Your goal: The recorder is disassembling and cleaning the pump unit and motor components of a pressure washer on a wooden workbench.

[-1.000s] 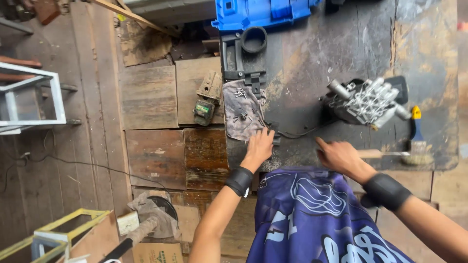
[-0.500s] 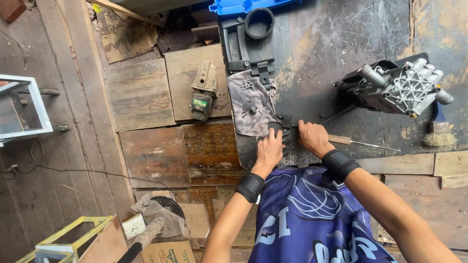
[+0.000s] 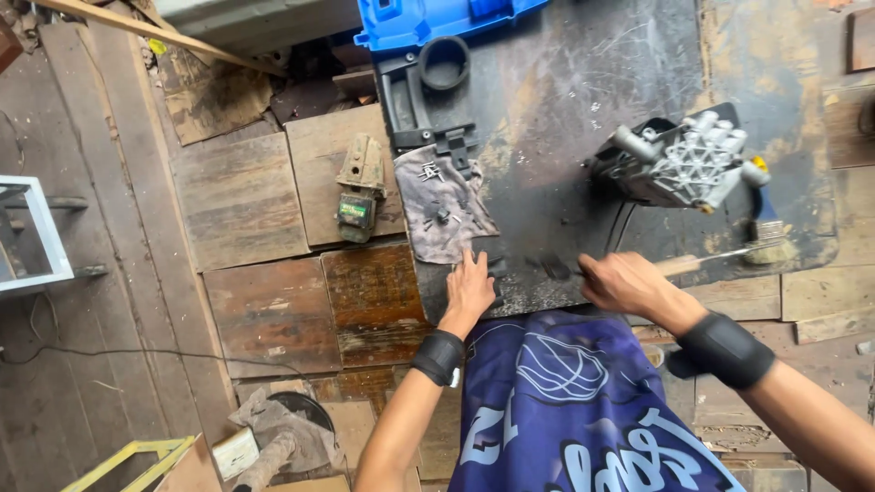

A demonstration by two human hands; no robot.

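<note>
**Hands apart on the dark mat**

Half a second ago my hands sat close together at the near edge of the mat; now my right hand (image 3: 622,281) has slid out to the right, while my left hand (image 3: 469,287) has stayed where it was.

A small worn part with a green label (image 3: 355,210) lies on a wooden board left of the mat. A blue plastic case (image 3: 437,18) sits at the far edge, with a black plastic housing (image 3: 427,100) just in front of it.

My left hand lies flat and open on the black mat (image 3: 565,118), fingers spread, pressing the surface just below the grey rag (image 3: 444,205) with small screws on it. My right hand is loosely curled, knuckles up; I cannot tell whether it grips anything. A wooden-handled brush (image 3: 720,259) lies just beside it. The grey metal pump (image 3: 685,164) stands farther back on the mat, well clear of both hands.
</note>
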